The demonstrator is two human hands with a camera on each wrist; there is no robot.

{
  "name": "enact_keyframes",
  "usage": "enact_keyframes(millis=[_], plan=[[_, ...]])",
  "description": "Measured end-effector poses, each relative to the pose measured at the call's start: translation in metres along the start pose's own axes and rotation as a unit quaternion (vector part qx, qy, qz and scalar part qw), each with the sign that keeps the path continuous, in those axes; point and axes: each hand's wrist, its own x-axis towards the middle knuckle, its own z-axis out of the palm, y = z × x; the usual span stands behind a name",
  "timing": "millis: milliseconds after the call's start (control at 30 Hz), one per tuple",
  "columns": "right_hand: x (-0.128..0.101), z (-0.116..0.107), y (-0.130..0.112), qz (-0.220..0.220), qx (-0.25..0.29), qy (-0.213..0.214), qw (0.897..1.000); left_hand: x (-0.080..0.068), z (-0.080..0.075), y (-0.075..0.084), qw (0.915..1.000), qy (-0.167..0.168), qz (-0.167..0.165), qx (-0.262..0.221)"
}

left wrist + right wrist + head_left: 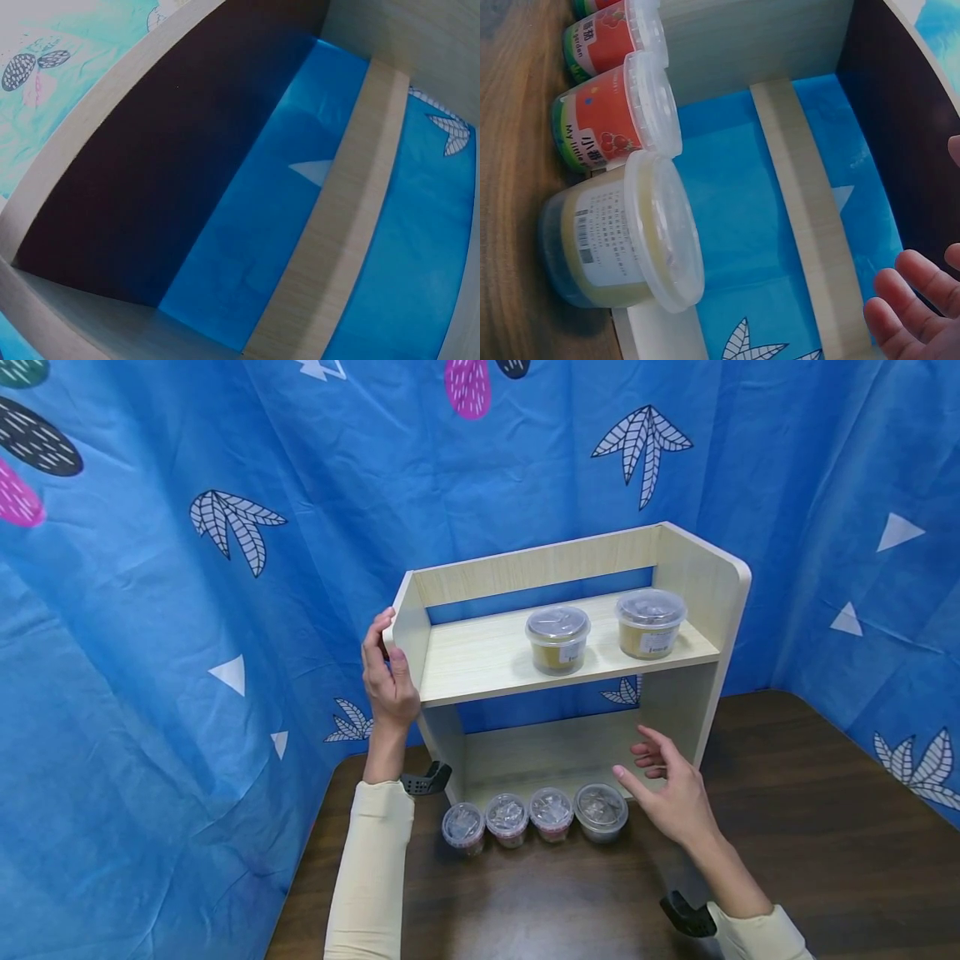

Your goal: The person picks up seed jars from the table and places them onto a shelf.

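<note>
Head view: grips shelf point(480, 647), hovers near tub point(601, 814)

Reaches up with the left hand point(389, 681), fingers bent at the shelf's left edge. Angles the right hand point(672, 793) inward from lower right, with fingers loosely parted and thumb apart. Has the tub just left of that thumb, on the table point(517, 902), in line with three cups point(552, 814).
</note>
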Motion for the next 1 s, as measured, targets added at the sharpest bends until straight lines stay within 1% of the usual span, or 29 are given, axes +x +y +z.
enact_keyframes(millis=[300,533,633,800,867,933,1000], plan=[[-0.006,0.003,0.007,0.010,-0.008,-0.002,1.000,0.001,0.000,0.001,0.9999,0.000,0.006,-0.010],[-0.009,0.005,0.012,0.018,-0.019,-0.007,1.000,0.001,0.001,0.001,1.0000,-0.001,0.002,0.003],[-0.010,0.006,0.014,0.019,-0.021,-0.008,1.000,0.003,0.001,0.008,1.0000,0.001,0.004,0.004],[-0.012,0.008,0.018,0.023,-0.024,-0.011,0.999,0.012,-0.001,0.035,1.0000,0.000,0.001,0.000],[-0.013,0.009,0.019,0.027,-0.024,-0.013,0.999,0.015,-0.002,0.042,1.0000,-0.001,-0.002,-0.001],[-0.013,0.010,0.020,0.029,-0.025,-0.015,0.999,0.014,-0.001,0.041,1.0000,-0.001,-0.002,-0.001],[-0.014,0.011,0.022,0.031,-0.024,-0.017,0.999,0.011,-0.001,0.033,1.0000,0.001,0.000,0.000]])
